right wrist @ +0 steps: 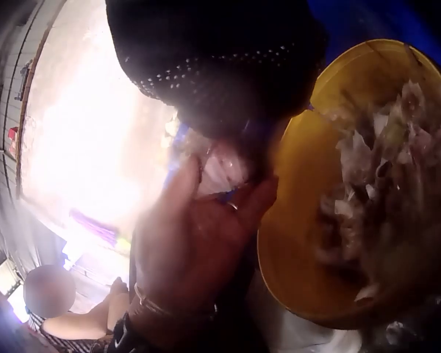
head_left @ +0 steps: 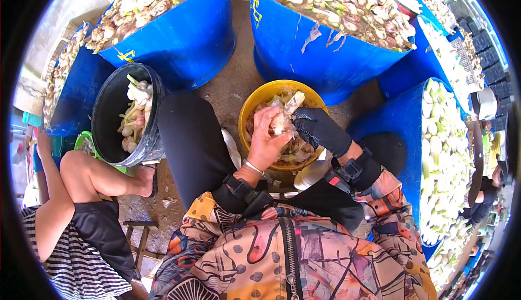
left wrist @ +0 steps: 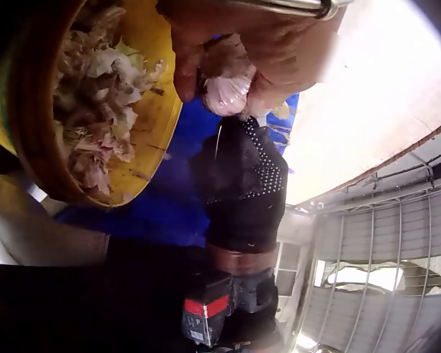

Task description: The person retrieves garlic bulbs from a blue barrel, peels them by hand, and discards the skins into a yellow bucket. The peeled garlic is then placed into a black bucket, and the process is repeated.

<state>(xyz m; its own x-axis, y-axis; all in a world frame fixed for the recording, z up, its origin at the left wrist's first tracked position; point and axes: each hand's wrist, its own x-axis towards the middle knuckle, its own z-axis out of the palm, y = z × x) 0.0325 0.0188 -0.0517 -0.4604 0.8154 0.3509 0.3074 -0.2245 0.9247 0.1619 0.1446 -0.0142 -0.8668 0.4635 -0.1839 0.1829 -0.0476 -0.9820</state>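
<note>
Head view, and we're looking down over a yellow bucket [head_left: 255, 98] set on the floor between the seated person's knees, with the left hand [head_left: 265, 140] up above it, fingers curled around a pale bulb [head_left: 284, 116]. The right hand [head_left: 321, 129], in a black dotted glove, meets it from the other side, its fingertips pinched onto the bulb's upper end, so both hands have hold of it just over the bucket's mouth. Down inside the bucket lies a heap of papery peelings [head_left: 296, 151]. Over to the left wrist view: the left hand [left wrist: 287, 44] closes on the bulb [left wrist: 226, 92], pinkish-white and glossy here, and the right hand [left wrist: 242, 176] rises to touch it from below, the bucket [left wrist: 151, 110] just beside. The right wrist view is blurred, but the right hand [right wrist: 213, 66] and left hand [right wrist: 198, 250] clearly press together on the bulb [right wrist: 220, 165] next to the bucket [right wrist: 301, 206]. Around the person, big blue tubs [head_left: 184, 42] stand piled high with more bulbs, a black bucket [head_left: 111, 113] leans at the left with a few stalked ones inside, and a second person [head_left: 76, 246] in a striped top sits close by.
</note>
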